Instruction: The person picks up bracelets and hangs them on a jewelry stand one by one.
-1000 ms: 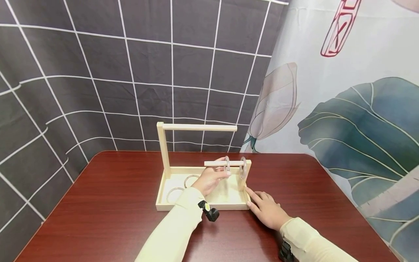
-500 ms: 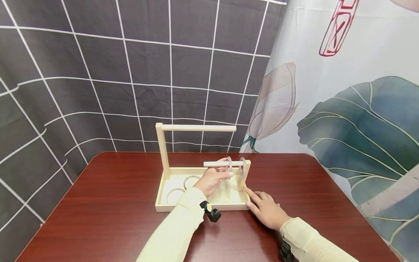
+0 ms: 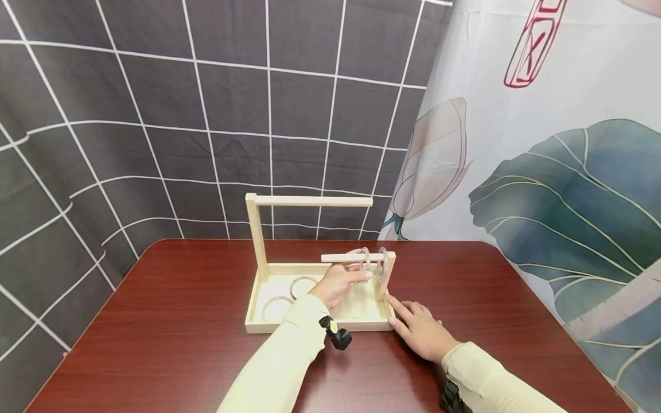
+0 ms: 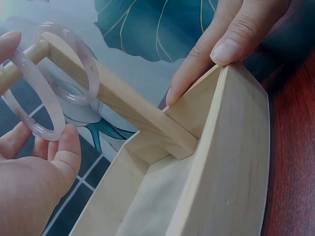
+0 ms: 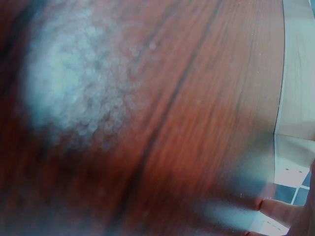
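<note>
My left hand (image 3: 338, 282) pinches a pale, translucent bangle (image 4: 43, 88) between thumb and fingers. That bangle encircles the lower bar (image 3: 335, 258) of a light wooden bangle stand. A second bangle (image 4: 91, 73) hangs on the same bar, right by its post (image 4: 123, 96). At the stand's right end, my right hand (image 3: 426, 338) rests its fingertips on the tray (image 3: 320, 327), thumb on the front corner. Two more bangles lie flat in the tray's left part, a nearer bangle (image 3: 265, 307) and a farther bangle (image 3: 303, 278), the latter partly behind my left hand.
The stand's taller post (image 3: 257, 238) rises at the left and carries the upper bar (image 3: 315, 201), which has no bangle on it. Under the stand is a reddish-brown table (image 3: 181, 344). Behind it hang a dark grid-patterned cloth (image 3: 232, 155) and a white floral curtain (image 3: 485, 201).
My left hand has slid the pinched bangle rightward along the lower bar, closer to the bangle at the post. The right hand has stayed in place at the tray's end.
</note>
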`<state>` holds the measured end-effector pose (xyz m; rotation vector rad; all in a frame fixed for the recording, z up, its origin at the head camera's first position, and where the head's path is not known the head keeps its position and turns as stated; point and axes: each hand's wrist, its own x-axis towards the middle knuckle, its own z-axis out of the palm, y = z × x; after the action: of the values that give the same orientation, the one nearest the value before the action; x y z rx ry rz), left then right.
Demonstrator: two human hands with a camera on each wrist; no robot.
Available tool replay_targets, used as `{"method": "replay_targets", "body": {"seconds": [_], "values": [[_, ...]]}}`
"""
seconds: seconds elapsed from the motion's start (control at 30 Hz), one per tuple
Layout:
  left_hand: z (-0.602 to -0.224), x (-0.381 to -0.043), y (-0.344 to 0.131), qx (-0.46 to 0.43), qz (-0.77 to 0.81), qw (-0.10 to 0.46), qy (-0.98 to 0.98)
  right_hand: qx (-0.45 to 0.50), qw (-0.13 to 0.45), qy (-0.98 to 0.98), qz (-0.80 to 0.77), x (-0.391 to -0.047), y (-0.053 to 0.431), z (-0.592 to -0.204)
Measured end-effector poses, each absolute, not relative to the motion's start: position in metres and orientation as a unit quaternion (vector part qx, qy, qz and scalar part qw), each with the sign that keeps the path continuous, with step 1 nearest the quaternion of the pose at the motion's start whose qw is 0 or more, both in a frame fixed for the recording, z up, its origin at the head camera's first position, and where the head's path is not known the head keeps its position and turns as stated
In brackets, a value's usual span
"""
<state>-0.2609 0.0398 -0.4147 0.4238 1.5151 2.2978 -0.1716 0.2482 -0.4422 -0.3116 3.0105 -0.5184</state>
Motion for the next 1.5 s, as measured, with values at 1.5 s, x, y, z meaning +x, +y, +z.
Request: {"method": "replay_targets", "body": {"seconds": [1.5], "values": [[-0.4151, -0.2659, 0.0466, 0.161, 0.804, 0.219, 0.529, -0.104, 0.041, 0.979, -0.168, -0.1762, 0.2515, -0.4488]]}}
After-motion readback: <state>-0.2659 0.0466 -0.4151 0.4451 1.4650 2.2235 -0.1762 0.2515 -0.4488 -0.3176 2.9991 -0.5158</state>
